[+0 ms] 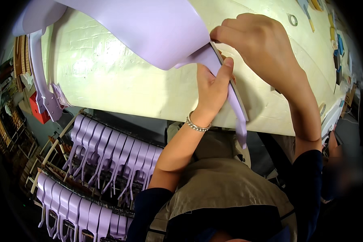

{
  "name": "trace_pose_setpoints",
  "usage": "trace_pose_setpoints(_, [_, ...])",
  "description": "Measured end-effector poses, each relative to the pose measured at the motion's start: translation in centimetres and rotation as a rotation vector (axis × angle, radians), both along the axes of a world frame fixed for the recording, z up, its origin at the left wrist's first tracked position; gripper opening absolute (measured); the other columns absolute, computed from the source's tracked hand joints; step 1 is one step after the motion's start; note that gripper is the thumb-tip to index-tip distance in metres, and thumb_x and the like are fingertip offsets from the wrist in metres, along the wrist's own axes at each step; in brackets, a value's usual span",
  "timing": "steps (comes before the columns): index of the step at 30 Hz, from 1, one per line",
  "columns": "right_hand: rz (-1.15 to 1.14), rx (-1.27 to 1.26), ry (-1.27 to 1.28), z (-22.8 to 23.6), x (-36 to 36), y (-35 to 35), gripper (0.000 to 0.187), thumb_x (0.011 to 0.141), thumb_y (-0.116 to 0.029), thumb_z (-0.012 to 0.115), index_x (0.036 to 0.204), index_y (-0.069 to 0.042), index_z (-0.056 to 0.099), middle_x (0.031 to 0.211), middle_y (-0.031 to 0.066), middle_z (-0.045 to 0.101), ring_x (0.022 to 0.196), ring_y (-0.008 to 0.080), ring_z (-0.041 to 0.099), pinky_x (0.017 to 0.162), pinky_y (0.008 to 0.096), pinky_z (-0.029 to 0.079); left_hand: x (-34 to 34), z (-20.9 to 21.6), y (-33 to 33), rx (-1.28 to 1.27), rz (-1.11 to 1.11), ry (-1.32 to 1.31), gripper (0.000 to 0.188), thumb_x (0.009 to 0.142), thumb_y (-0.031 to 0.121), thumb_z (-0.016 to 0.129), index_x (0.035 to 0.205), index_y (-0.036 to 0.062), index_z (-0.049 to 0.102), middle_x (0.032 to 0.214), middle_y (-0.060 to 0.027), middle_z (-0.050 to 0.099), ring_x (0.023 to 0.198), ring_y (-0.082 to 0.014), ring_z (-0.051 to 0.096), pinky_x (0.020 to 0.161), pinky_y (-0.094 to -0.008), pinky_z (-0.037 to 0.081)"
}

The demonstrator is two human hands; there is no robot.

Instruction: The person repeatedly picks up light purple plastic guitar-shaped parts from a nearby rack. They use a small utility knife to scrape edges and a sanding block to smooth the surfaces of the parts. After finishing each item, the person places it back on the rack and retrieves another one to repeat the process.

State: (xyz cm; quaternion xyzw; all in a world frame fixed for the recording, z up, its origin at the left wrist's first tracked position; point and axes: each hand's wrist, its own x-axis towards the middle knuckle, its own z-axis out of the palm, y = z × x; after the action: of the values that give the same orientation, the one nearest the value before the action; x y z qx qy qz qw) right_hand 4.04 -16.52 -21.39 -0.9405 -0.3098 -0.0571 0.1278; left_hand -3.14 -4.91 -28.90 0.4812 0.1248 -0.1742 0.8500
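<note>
A large, smooth lilac leather-like piece [149,28] with curved edges lies over the cream work table. One narrow strap-like end [238,107] of it slants down past the table's near edge, with a grey-brown edge along its right side. My left hand [215,86] is closed around this strap, thumb on top and fingers partly hidden behind. Just above it, my right hand [256,38] is curled, its fingertips pinched together at the top of the strap's edge. Whatever lies between those fingertips is hidden. A second lilac strap [38,64] hangs down at the table's left end.
Below the table at left stands a rack with dark padded bars [97,201], hung with several lilac strap pieces [109,149]. A red box [39,109] is beside the table's left end. A small ring [293,20] and assorted tools [310,20] lie at the far right.
</note>
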Motion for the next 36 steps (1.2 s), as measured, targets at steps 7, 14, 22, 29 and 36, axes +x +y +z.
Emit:
trace_pose_setpoints(7, [0.014,-0.035,0.042,0.3,-0.7,-0.2,0.014,0.057,-0.014,0.063,0.061,-0.013,0.049,0.057,-0.0002,0.048,0.057,0.0197,0.055,0.047,0.0310,0.042,0.0,0.1,0.2,-0.019,-0.023,0.007,0.024,0.090,0.024,0.054,0.095,0.0022,0.044,0.067,-0.0024,0.046,0.057,-0.0104,0.048,0.050,-0.0270,0.044])
trace_pose_setpoints(14, [-0.019,0.035,-0.006,-0.5,0.0,0.0,0.013,0.057,-0.013,0.062,0.062,-0.013,0.050,0.057,-0.0001,0.048,0.056,0.0195,0.054,0.048,0.0304,0.041,0.0,0.3,0.1,-0.023,-0.023,0.009,0.023,0.090,0.023,0.053,0.094,0.0028,0.044,0.068,-0.0020,0.046,0.056,-0.0100,0.048,0.051,-0.0264,0.045])
trace_pose_setpoints(22, [0.013,-0.022,0.069,0.3,-0.9,-0.3,0.010,0.060,-0.013,0.061,0.063,-0.012,0.052,0.057,0.0005,0.050,0.058,0.0209,0.056,0.047,0.0311,0.042,0.0,0.1,0.2,-0.023,-0.019,0.006,0.024,0.091,0.026,0.053,0.093,0.0033,0.044,0.068,-0.0018,0.046,0.057,-0.0103,0.049,0.052,-0.0266,0.044])
trace_pose_setpoints(29, [-0.023,-0.003,0.092,0.2,-0.6,0.0,0.010,0.063,-0.008,0.059,0.073,-0.010,0.057,0.062,0.0010,0.053,0.061,0.0212,0.056,0.052,0.0321,0.043,-0.2,-0.1,0.1,-0.015,-0.004,-0.046,0.043,0.092,0.046,0.044,0.091,0.0033,0.046,0.067,-0.0017,0.045,0.058,-0.0106,0.049,0.052,-0.0267,0.045])
trace_pose_setpoints(36, [0.020,0.037,0.146,0.3,-1.6,-0.7,0.009,0.064,-0.013,0.060,0.060,-0.013,0.051,0.058,-0.0007,0.051,0.056,0.0207,0.055,0.048,0.0306,0.042,-0.6,-0.7,-0.2,-0.001,0.000,-0.070,0.067,0.084,0.068,0.027,0.095,0.0047,0.046,0.068,-0.0024,0.045,0.056,-0.0125,0.048,0.051,-0.0271,0.044])
